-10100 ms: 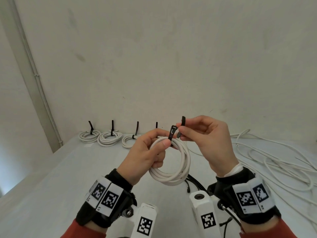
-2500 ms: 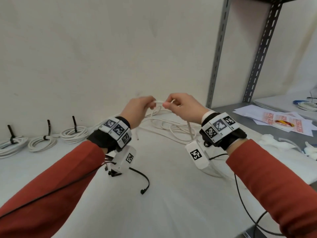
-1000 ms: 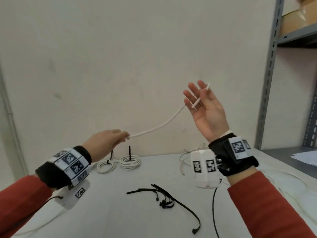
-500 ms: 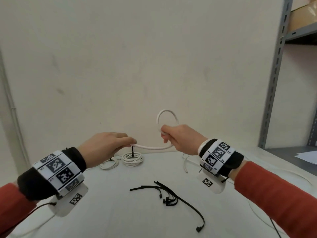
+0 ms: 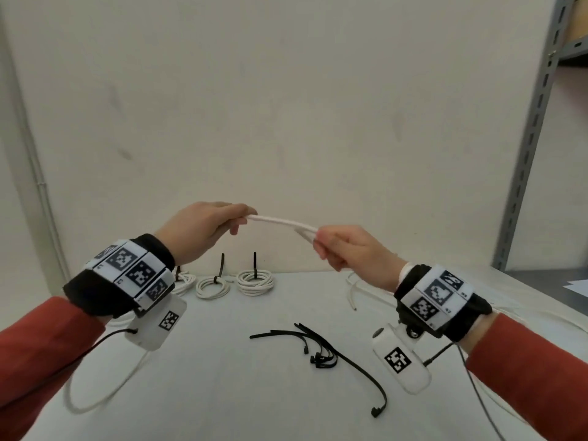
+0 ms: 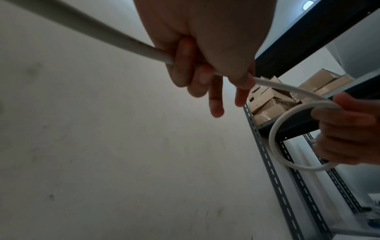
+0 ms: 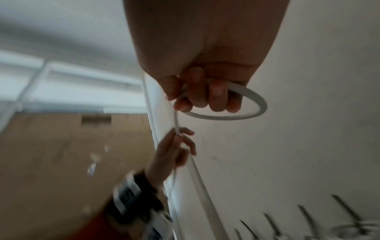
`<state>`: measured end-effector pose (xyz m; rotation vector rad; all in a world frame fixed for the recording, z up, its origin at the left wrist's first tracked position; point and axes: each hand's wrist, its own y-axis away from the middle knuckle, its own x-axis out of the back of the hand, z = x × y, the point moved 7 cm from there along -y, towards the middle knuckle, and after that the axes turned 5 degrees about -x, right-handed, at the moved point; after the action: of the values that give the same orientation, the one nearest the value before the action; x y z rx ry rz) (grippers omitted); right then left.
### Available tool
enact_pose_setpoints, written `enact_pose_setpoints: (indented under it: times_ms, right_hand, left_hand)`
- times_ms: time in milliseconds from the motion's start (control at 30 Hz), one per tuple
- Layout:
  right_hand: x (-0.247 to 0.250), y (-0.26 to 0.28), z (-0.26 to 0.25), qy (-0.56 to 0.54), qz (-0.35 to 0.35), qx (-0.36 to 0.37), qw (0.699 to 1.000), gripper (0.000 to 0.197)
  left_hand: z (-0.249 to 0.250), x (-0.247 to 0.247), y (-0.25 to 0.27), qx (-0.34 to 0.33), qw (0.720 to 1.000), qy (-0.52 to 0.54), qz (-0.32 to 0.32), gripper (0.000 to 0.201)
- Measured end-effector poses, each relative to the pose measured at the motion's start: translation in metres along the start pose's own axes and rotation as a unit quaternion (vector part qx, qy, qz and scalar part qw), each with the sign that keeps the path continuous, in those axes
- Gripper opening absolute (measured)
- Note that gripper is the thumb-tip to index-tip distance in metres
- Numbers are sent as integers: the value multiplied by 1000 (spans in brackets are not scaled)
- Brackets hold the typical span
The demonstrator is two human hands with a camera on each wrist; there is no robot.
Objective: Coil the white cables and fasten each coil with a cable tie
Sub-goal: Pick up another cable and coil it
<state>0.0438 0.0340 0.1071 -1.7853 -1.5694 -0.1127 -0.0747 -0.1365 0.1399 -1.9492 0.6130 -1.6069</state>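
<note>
A white cable (image 5: 280, 221) is gripped by the left hand (image 5: 203, 230) and looped in the right hand (image 5: 350, 253), held above the table (image 5: 222, 393). Loose cable ties (image 5: 318, 348) are scattered below; tied coils (image 5: 256, 278) sit by the wall, shelving (image 5: 534, 128) at right.

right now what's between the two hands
Only a short span of white cable, running from the left hand to the right hand; clearest in the head view.

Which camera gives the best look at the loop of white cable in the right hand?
The left wrist view: there the loop shows as an open ring curving out of the right hand. The right wrist view shows it foreshortened and somewhat blurred beneath the fingers. The head view shows only a flattened sliver at the knuckles.
</note>
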Motion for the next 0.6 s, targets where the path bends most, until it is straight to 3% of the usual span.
enact_pose_setpoints:
  times_ms: [100, 267, 433, 500, 600]
  right_hand:
    - [15, 4, -3, -202, 78, -47, 975, 41]
    - [34, 12, -19, -419, 100, -4, 902, 29]
    - [59, 16, -38, -599, 60, 85, 794, 28]
    - [64, 16, -41, -625, 47, 110, 772, 27]
    - [63, 12, -41, -637, 48, 121, 759, 22]
  left_hand:
    - [-3, 3, 0, 24, 999, 25, 41, 40]
    - [-14, 8, 8, 55, 992, 25, 107, 42]
    - [-22, -23, 24, 74, 996, -28, 30, 49]
    - [-15, -34, 28, 70, 996, -57, -4, 47]
    - [6, -51, 26, 48, 989, -103, -96, 64]
